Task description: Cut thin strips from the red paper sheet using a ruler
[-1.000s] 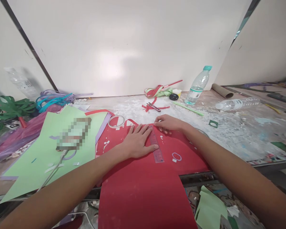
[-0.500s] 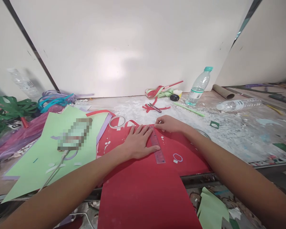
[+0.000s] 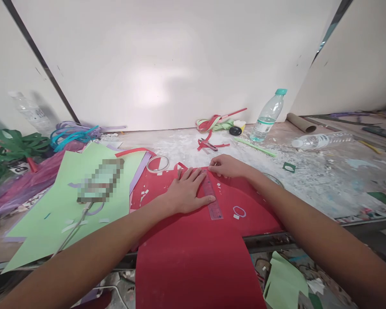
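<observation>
Red paper (image 3: 193,257), left hand (image 3: 187,193) flat, strip loop (image 3: 180,164) smaller

Over the bench (image 3: 312,184), a hand could pass through the bare stretch right of the red paper (image 3: 257,210), while the upright bottle (image 3: 265,120) (teal-capped), the lying bottle (image 3: 321,140) and the cardboard tube (image 3: 300,123) stand in the way farther back.

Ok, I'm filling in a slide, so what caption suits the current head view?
Left hand resting on a ruler and red paper, right hand by the ruler's far end.
</observation>
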### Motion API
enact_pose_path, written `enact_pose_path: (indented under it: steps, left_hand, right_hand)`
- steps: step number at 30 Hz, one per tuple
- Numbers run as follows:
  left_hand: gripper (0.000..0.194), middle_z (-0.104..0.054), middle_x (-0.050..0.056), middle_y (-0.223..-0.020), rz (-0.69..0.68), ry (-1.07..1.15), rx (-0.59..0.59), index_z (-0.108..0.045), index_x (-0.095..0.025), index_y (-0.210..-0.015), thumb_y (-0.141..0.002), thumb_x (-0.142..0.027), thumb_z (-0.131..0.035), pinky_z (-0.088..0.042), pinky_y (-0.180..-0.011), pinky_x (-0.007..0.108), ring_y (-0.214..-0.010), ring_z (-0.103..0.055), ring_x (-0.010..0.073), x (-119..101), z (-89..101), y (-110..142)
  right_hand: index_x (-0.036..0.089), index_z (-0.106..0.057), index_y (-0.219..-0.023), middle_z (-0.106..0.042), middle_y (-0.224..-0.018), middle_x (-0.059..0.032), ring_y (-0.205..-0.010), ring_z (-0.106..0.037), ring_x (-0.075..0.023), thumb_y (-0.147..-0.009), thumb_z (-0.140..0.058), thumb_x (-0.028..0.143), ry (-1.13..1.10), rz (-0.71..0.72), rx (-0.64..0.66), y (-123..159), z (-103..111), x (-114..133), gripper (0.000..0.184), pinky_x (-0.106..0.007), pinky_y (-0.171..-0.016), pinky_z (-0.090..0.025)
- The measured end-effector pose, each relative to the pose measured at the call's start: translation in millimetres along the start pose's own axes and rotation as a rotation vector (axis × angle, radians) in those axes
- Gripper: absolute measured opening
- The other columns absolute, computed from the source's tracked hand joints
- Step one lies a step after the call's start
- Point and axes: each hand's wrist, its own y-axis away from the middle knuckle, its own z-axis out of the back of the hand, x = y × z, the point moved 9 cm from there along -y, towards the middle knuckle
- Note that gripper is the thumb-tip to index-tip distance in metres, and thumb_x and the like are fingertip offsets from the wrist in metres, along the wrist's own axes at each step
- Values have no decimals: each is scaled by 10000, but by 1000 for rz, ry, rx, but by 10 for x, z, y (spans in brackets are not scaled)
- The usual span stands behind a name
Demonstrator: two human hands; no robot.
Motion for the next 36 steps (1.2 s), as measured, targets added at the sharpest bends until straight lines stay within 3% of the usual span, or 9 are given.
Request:
enact_pose_path:
  steps: [10, 36]
  left_hand:
    - [923, -141, 59, -1587, -16, -30, -22, -170, -200, -1523, -834, -814, -140, -76, -1150, 554, -1448, -71, 333, -8, 2, -6]
    - [906, -158, 69, -1584, -16, -18, -38, -201, -202, -1513, -840, -807, -157, -106, -1140, 568, -1441, -99, 341, -10, 21, 0]
  right_hand:
    - [157, -605, -778, -615, -622, -30, -451, -525, -114, -834, -513, 258, -81, -46, 38, -19, -35, -65, 147, -206, -367, -391]
    - [154, -592, -747, -592, -570, -16, -419, -509, -100, -842, -509, 271, -88, -5, 49, -7, -34, -43, 172, -195, -372, -392]
